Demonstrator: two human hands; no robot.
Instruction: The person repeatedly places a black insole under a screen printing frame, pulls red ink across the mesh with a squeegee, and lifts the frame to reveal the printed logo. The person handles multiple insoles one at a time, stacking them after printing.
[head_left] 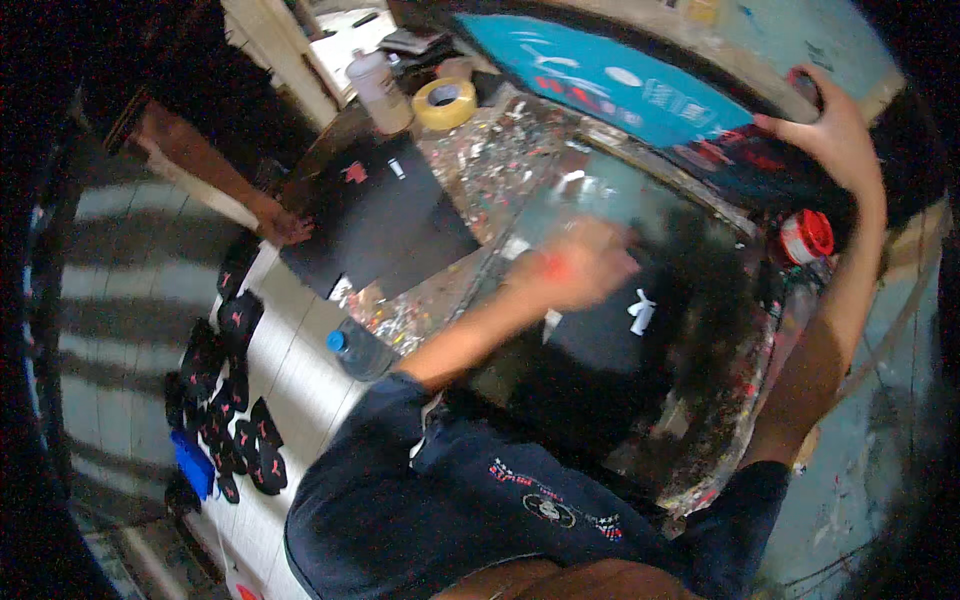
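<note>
A black piece (605, 335) with a white mark (642, 311) lay within the edges of a dark board (655, 205) on the spattered bench (490, 150), just nearward of the person's left hand (585, 265), the closer one; shadow obscured its long axis. Blur hid whether that hand was spread or pinching. Toward the bench's far right corner, the right hand (832, 135), thumb and fingers wide, clasped the end of a blue screen (600, 75).

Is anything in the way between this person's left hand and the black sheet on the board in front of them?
Nothing visible: the blurred left hand is right by the black sheet; contact is unclear. The blue screen, with the right hand at its edge, lies beyond, not between.
</note>
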